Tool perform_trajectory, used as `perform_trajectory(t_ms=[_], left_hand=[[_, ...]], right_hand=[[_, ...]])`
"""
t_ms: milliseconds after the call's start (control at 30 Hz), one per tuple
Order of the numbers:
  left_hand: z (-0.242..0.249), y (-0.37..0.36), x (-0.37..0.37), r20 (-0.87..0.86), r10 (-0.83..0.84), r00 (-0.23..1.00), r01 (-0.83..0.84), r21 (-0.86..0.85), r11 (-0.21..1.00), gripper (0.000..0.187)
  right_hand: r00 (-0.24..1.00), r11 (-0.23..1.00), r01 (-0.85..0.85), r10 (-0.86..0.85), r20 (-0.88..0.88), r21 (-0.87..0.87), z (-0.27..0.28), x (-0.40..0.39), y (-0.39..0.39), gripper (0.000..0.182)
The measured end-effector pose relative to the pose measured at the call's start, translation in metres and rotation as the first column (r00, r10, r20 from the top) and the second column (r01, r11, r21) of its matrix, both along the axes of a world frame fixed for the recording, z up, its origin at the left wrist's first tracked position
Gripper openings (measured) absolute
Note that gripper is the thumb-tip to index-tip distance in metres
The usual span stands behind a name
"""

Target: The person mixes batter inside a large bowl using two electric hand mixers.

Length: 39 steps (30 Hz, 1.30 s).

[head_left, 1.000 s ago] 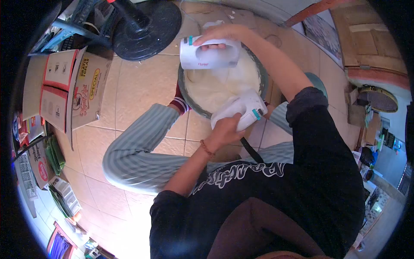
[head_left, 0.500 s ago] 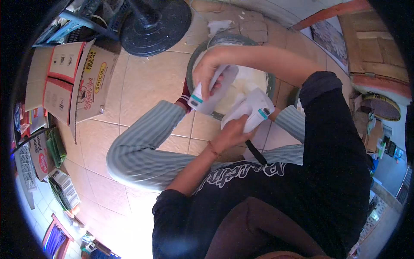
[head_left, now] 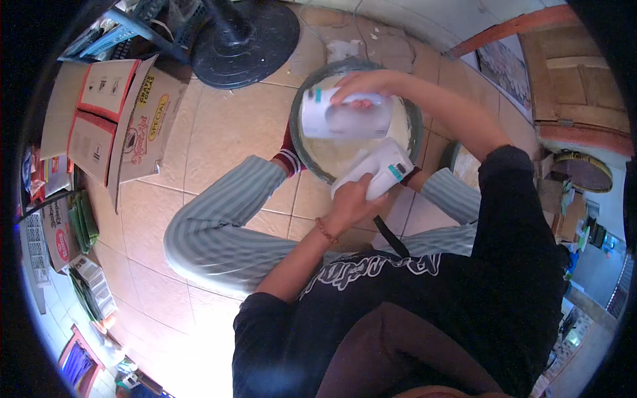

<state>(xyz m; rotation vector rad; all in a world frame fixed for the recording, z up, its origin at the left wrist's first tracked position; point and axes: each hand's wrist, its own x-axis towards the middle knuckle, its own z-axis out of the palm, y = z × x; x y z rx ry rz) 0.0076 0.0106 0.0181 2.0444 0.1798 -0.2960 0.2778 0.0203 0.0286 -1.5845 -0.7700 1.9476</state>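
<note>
My right hand (head_left: 369,87) is closed round the handle of a white hand mixer (head_left: 314,121) with a teal band, slightly blurred, above a large dark basin (head_left: 418,126). Pale creamy batter (head_left: 325,159) fills much of the basin. Closer to my body, my left hand (head_left: 353,200) grips a second white hand mixer (head_left: 383,161), also with a teal band, over the basin's near right edge. The beaters of both mixers are hidden from view. The basin stands on the floor between my feet.
Left on the tiled floor stands an open cardboard box (head_left: 147,126). A round black stand base (head_left: 249,50) is at the top. Behind the basin lie flattened cardboard (head_left: 391,50) and a cable. A round container (head_left: 466,166) sits to the right, near my leg.
My right hand's mixer has swung from a slanted position to lying nearly level across the view, moving away from my body. The left hand's mixer has shifted slightly left.
</note>
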Motion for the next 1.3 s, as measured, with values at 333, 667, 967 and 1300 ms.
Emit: perform_trajectory(t_ms=[333,667,967,1300], left_hand=[[0.008,0.049,-0.003,-0.011,0.155,0.988,-0.151,0.177,0.972,0.051],[-0.013,0.096,0.001,0.400,0.427,0.811,-0.532,0.201,0.823,0.036],[-0.020,0.103,0.007,0.396,0.398,0.827,-0.517,0.259,0.816,0.036],[-0.011,0.108,0.008,0.322,0.416,0.850,-0.496,0.227,0.838,0.040]], right_hand=[[0.584,0.587,0.798,-0.809,0.069,0.133,0.000,0.023,-0.076,0.028],[0.392,0.489,0.815,-0.861,0.325,0.311,0.010,-0.014,-0.170,0.032],[0.562,0.811,0.583,-0.447,0.696,0.049,0.014,-0.118,-0.219,0.046],[0.780,0.948,0.276,-0.123,0.613,-0.161,0.023,-0.222,-0.178,0.076]])
